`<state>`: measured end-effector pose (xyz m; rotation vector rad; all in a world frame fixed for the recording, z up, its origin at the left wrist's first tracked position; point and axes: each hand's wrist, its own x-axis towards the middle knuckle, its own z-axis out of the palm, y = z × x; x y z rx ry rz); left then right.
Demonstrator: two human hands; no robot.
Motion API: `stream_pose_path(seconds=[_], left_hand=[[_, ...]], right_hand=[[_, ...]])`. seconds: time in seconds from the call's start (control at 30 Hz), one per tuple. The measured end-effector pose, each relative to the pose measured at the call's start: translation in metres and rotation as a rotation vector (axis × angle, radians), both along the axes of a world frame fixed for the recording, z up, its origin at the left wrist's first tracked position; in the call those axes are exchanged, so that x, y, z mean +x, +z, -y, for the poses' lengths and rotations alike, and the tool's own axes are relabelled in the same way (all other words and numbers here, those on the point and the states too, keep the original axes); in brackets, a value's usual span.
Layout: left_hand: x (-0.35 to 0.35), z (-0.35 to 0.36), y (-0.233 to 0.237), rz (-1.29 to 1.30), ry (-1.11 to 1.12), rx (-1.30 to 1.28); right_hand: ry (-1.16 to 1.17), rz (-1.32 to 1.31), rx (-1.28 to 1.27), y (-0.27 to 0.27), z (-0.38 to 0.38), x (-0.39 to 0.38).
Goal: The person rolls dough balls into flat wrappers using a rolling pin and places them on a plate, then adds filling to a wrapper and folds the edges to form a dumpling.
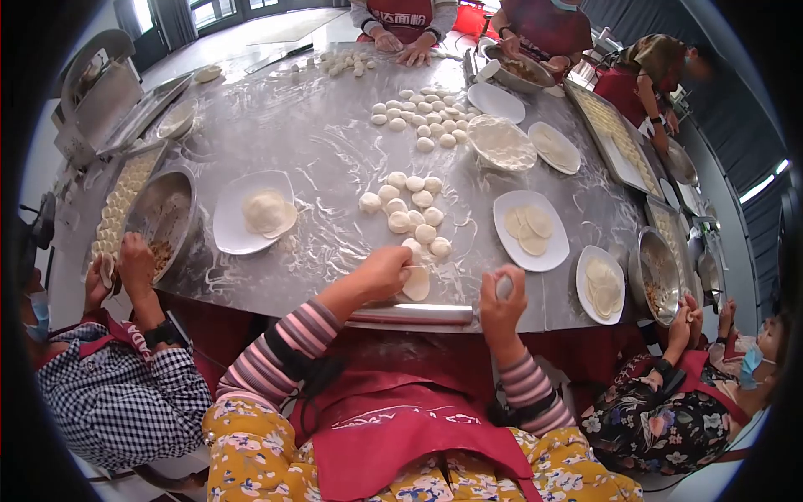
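My left hand (386,273) is closed at the edge of a thin round dough wrapper (416,283), pinching it near the table's front edge. Part of the wrapper is hidden behind my fingers. To the right, my right hand (502,308) is curled around what looks like a small rolling pin (503,288); only its rounded grey end shows between thumb and fingers. A cluster of floured dough pieces (400,222) lies just beyond my left hand. Stacked wrappers rest on a white plate (550,251) past my right hand, and more on another plate (227,226) at the left.
Flour streaks the metal table (293,109). Farther back are more dough pieces (431,113) and a flour bowl (502,142). Filling bowls (188,201) (648,309) stand at both sides, beside trays of dumplings (125,197) (615,125). Several co-workers in red aprons surround the table.
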<state>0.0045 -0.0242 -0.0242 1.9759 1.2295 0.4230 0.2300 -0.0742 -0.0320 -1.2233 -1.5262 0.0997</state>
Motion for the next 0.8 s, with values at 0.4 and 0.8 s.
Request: stream_pose_path(seconds=[0.4, 0.8], left_hand=[[0.012, -0.008, 0.002, -0.019, 0.015, 0.034], [0.008, 0.007, -0.006, 0.129, 0.068, 0.013]], right_hand=[[0.032, -0.025, 0.093, 0.004, -0.063, -0.017], [0.000, -0.052, 0.068, 0.003, -0.062, -0.019]])
